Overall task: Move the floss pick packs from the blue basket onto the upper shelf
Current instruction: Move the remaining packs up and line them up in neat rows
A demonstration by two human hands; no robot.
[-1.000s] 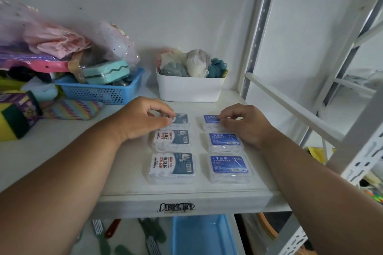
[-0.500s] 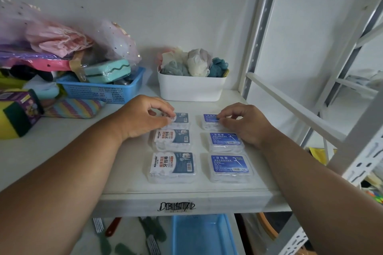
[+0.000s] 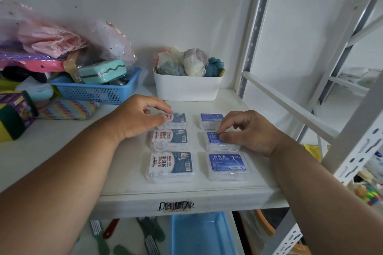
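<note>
Six clear floss pick packs lie in two columns on the white upper shelf (image 3: 124,182). The left column has white-and-blue labels, front pack (image 3: 171,166) and middle pack (image 3: 171,138). My left hand (image 3: 137,117) pinches the left end of the back left pack (image 3: 178,119). The right column has blue labels, front pack (image 3: 228,165) and back pack (image 3: 209,120). My right hand (image 3: 246,130) rests with thumb and forefinger pinched on the middle right pack (image 3: 215,143). The blue basket (image 3: 199,234) stands on the level below and shows nothing inside.
A white tub (image 3: 187,89) of cloths stands at the back. A second blue basket (image 3: 97,91) with a teal case, pink fabric bags and boxes crowds the back left. White rack posts (image 3: 255,33) and a slanted rail (image 3: 290,105) bound the right side.
My right hand has drawn back from the back right pack to the middle right pack. The left hand has stayed on the back left pack.
</note>
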